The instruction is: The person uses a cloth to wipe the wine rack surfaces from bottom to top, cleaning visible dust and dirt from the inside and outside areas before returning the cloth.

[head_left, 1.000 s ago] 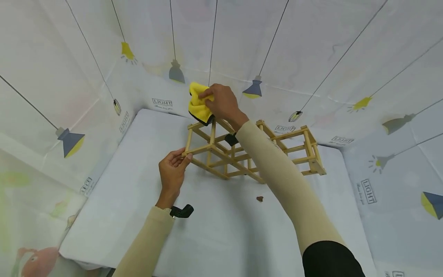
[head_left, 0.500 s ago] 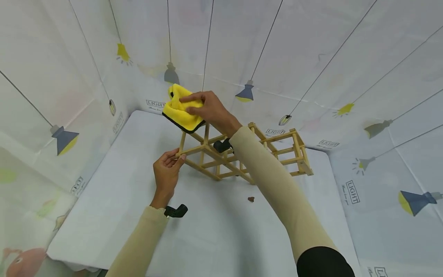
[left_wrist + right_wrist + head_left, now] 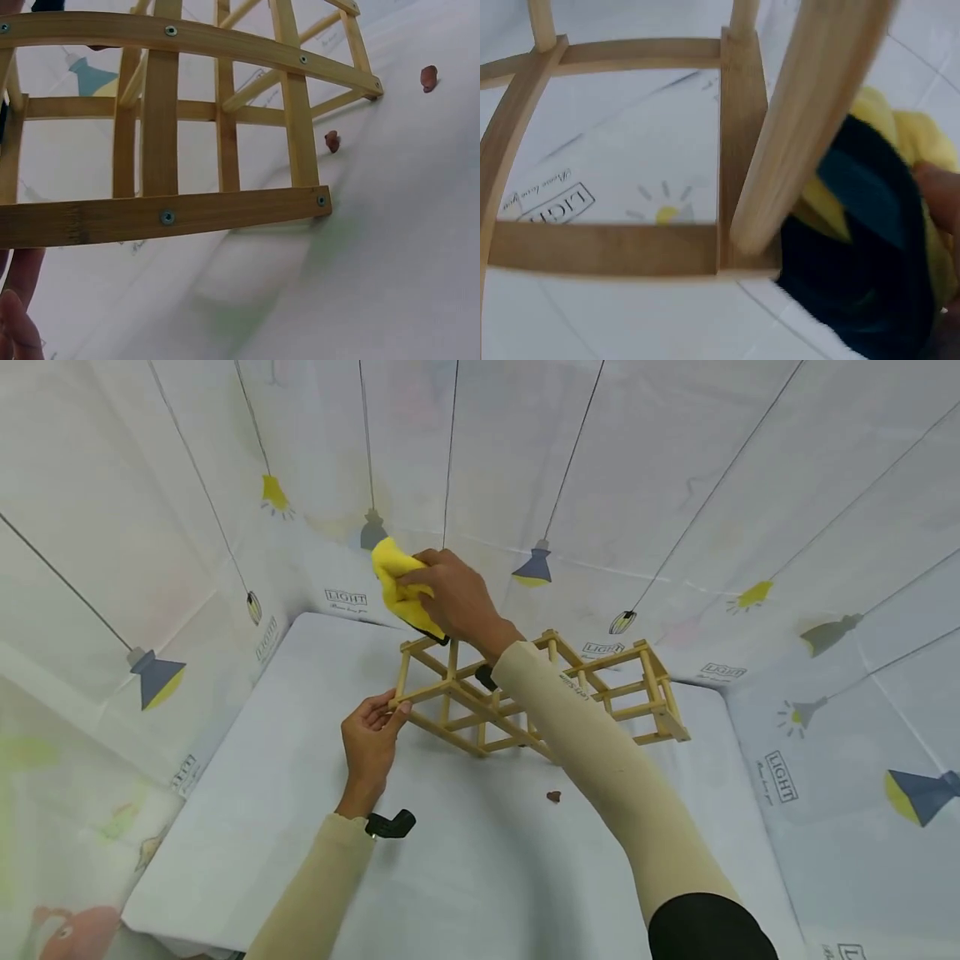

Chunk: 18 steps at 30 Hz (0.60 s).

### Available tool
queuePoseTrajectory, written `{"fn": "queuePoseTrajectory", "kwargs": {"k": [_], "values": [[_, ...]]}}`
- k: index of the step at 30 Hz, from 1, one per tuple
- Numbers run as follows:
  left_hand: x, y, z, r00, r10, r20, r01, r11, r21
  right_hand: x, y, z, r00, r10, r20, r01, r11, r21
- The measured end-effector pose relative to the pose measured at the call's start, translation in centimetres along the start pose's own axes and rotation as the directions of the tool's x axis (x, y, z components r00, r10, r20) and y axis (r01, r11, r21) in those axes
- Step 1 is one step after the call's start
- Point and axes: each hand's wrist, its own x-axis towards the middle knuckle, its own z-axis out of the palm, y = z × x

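Note:
A light wooden rack (image 3: 453,685) of slats and dowels stands tilted over the white table. My left hand (image 3: 367,747) pinches its near left corner between thumb and fingers; in the left wrist view, fingertips (image 3: 22,330) show below a slat (image 3: 97,225). My right hand (image 3: 459,602) grips a bunched yellow cloth (image 3: 396,578) with dark edging at the rack's upper left end. In the right wrist view the cloth's dark side (image 3: 870,180) lies behind a dowel (image 3: 802,127), right at the frame's corner. My right forearm hides part of the rack's middle.
A small brown lump (image 3: 553,796) lies on the table (image 3: 465,877) in front of the rack. Two such lumps show in the left wrist view, one (image 3: 428,79) farther right than the other (image 3: 332,141). Printed wall sheets (image 3: 637,485) enclose the table behind and at the sides.
My right hand has moved the cloth left along the rack's end. The cloth spread wider half a second ago and is more bunched now. My left hand keeps its hold on the corner.

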Motion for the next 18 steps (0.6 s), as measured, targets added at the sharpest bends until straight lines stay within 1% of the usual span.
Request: {"fn": "queuePoseTrajectory", "kwargs": {"k": [2, 4, 6, 9, 12, 15, 16, 18], "values": [[0.1, 0.0, 0.1, 1.0, -0.008, -0.005, 0.008, 1.0, 0.001, -0.1, -0.6, 0.5, 0.997, -0.035, 0.067, 0.034, 0.999, 0.013], [0.1, -0.1, 0.2, 1.0, -0.018, -0.004, 0.018, 1.0, 0.0, -0.2, -0.9, 1.3, 0.983, -0.051, 0.174, 0.052, 0.999, -0.001], [0.1, -0.1, 0.3, 1.0, -0.025, 0.002, 0.025, 1.0, -0.001, -0.5, -1.1, 2.0, 0.959, -0.046, 0.281, 0.05, 0.999, -0.007], [0.1, -0.1, 0.6, 1.0, -0.024, 0.009, 0.024, 1.0, -0.011, -0.6, -1.0, 2.5, 0.919, -0.06, 0.39, 0.066, 0.998, -0.002], [0.4, -0.2, 0.8, 1.0, -0.015, 0.003, 0.015, 1.0, -0.022, -0.2, -1.3, 1.7, 0.888, -0.083, 0.452, 0.075, 0.997, 0.036], [0.7, -0.3, 0.7, 1.0, -0.012, 0.006, 0.012, 1.0, -0.017, 0.2, -1.7, 0.8, 0.868, -0.105, 0.486, 0.077, 0.994, 0.077], [0.9, -0.4, 0.6, 1.0, -0.011, 0.008, 0.012, 1.0, -0.012, 0.3, -1.8, 0.6, 0.867, -0.115, 0.484, 0.08, 0.992, 0.093], [1.2, -0.4, 0.4, 1.0, -0.011, 0.011, 0.011, 1.0, -0.001, 0.5, -1.9, 0.7, 0.881, -0.141, 0.453, 0.093, 0.988, 0.126]]}}
